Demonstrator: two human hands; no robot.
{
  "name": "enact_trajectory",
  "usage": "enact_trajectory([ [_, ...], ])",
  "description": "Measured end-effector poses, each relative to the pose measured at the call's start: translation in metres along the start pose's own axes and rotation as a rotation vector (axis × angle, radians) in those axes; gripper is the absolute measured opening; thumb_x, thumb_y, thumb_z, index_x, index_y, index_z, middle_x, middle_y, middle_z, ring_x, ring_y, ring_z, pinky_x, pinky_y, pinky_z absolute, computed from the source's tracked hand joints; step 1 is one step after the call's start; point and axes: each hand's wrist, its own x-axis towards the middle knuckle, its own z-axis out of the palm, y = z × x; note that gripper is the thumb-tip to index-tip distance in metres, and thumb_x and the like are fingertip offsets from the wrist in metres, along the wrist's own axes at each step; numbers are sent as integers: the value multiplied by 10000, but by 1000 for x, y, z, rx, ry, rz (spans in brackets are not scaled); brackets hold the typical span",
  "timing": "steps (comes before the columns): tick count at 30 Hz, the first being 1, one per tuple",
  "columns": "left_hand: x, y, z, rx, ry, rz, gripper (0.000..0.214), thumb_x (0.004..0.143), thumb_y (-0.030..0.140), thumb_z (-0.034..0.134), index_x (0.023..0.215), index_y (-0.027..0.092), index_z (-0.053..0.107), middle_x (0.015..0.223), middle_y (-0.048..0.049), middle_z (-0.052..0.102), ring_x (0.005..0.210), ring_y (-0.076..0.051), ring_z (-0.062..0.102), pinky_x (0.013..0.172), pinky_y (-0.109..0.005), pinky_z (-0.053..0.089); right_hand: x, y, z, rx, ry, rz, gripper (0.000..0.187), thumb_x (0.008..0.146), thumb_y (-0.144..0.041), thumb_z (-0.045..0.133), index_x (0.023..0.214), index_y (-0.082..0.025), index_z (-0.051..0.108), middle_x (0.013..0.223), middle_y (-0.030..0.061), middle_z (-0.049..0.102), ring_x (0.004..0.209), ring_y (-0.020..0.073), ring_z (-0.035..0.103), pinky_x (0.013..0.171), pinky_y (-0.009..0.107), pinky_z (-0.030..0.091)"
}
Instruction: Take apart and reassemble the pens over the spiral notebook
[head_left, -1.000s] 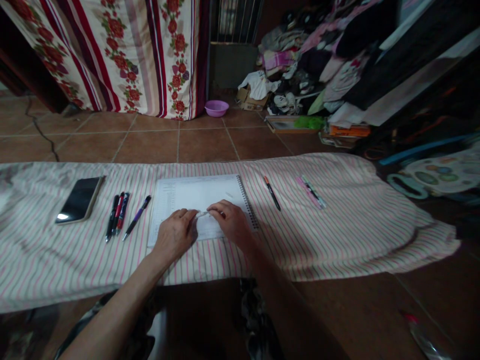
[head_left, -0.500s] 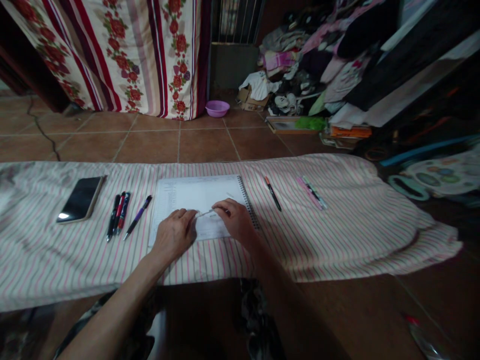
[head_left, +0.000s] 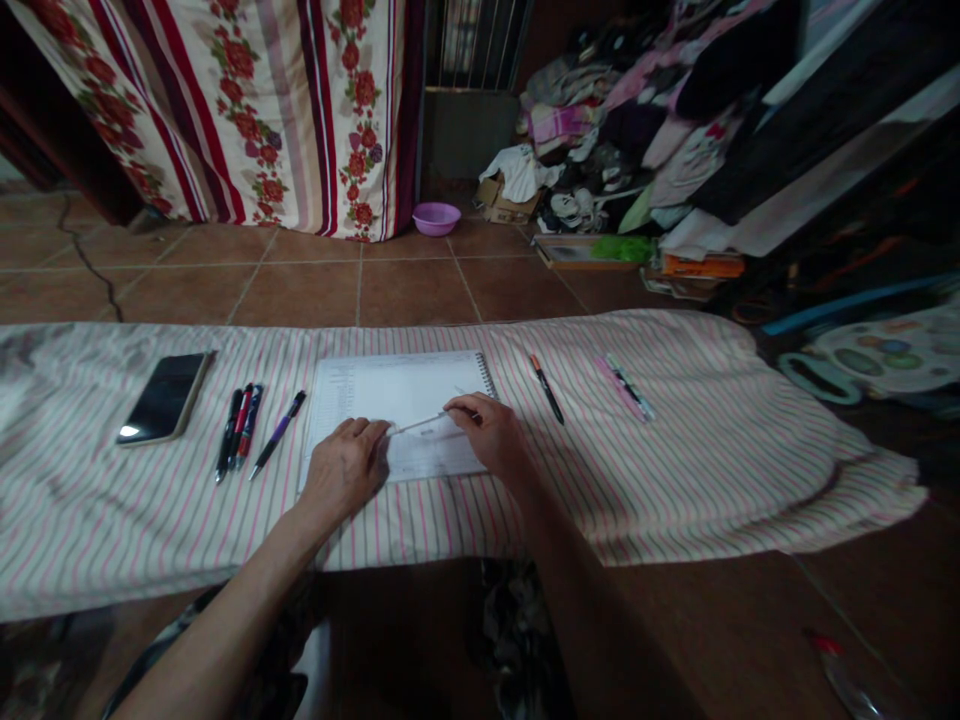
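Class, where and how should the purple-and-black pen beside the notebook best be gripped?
Probably best to pinch the purple-and-black pen across mid-barrel, coming from above. It lies flat and slanted, slim and straight, with cloth showing along both long sides, between it and the pen cluster and notebook.

- A dim room in what looked like a home, with a brown tiled floor (head_left: 405, 290).
- A floral, striped curtain (head_left: 300, 130) hung almost to the tiles, beside a barred opening (head_left: 480, 50).
- A heap of clothes (head_left: 585, 125) rose behind a cardboard box (head_left: 504, 204) and a purple plastic basin (head_left: 436, 218) on the floor.
- In front, a low bench (head_left: 697, 460) was draped in wrinkled fabric, striped like household bed linen.
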Motion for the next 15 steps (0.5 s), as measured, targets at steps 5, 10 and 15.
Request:
enact_trajectory([
  [5,-1,-2,0,-3,8,-2,304,874,220,347,1058,168,583,892,-79,629,858,-213,556,736,-322,462,1,5,-4,1,11,6,152,791,-158,504,783,-187,653,800,41,672,779,160,608,692,260,445],
  [10,-2,-4,1,12,30,11,304,872,206,348,1055,163,587,882,-75,630,852,-212,558,730,-317,465,2,8,-10,1,31,40,149,779,-180,504,781,-184,653,814,47,678,778,166,612,680,263,455],
  [15,-3,-7,2,25,73,25,284,864,202,367,1025,166,598,861,-76,631,835,-214,556,718,-324,471,3,12,-15,15,63,60,158,764,-202,500,769,-189,658,800,44,679,746,168,616,678,266,464],
])
